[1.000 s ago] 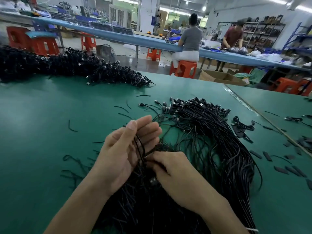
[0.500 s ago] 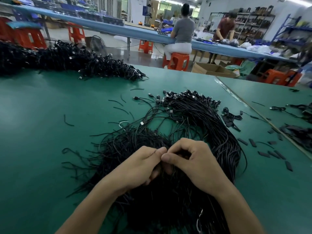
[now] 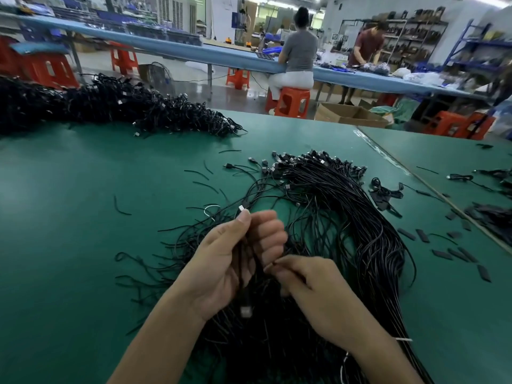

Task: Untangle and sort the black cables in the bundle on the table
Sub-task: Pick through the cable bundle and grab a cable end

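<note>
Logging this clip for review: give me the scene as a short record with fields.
Surface: green table
Work item: bundle of black cables, connector ends fanned toward the far side
Left: left hand grips several of its cables
Right: right hand pinches one cable beside the left fingers
Also: second cable pile at far left
</note>
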A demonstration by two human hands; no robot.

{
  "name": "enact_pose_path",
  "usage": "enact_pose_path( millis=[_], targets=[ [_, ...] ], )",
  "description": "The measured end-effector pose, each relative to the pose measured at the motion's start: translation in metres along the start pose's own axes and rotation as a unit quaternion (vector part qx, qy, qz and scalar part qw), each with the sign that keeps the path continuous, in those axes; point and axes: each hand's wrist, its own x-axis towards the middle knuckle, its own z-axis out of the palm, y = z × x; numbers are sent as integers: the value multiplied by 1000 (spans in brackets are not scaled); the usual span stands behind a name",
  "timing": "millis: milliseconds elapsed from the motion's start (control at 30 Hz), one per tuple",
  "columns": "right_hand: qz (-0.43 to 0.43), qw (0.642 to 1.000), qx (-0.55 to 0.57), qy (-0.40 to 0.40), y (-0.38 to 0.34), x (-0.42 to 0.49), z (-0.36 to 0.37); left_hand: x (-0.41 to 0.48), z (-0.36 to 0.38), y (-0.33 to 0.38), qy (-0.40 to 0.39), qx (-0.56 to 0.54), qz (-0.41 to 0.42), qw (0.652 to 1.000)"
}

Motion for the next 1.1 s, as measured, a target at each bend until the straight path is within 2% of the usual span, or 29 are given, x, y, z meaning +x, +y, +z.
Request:
enact_pose_path(
  millis=[100,167,267,333,400,533,667,733,800,900,1033,1067,1100],
  targets=[
    [8,996,-35,-83,-9,-7,2,3,-3,-3,37,66,75,994],
    [-11,994,-57,-94,-16,-6,-2,3,-6,-7,78,219,106,967],
    [-74,990,-110,-45,-23,-3,-14,1,-5,-9,69,449,83,887],
    [-99,989,-107,9,-24,0,-23,-3,-2,-9,9,509,25,860],
    [-109,990,-74,53,-23,1,-28,-6,3,-7,-36,481,-30,875],
    [-77,990,87,77,-12,5,-27,-9,3,-3,-48,438,-100,892],
    [-56,968,240,-34,-1,4,-25,-13,2,2,-103,369,-177,906],
    [-66,969,232,-55,1,3,-26,-13,-1,1,-127,368,-178,904],
    [-67,980,184,-39,1,4,-27,-11,-1,-1,-125,375,-151,906],
    [-66,994,86,7,-3,8,-30,-7,4,-5,-62,394,-76,914],
    [-104,994,34,31,-14,18,-30,-3,1,-8,25,489,34,871],
    [-115,993,32,27,-17,21,-28,-3,0,-8,49,477,42,876],
    [-124,992,30,24,-20,24,-25,-3,1,-7,63,423,30,903]
  ],
)
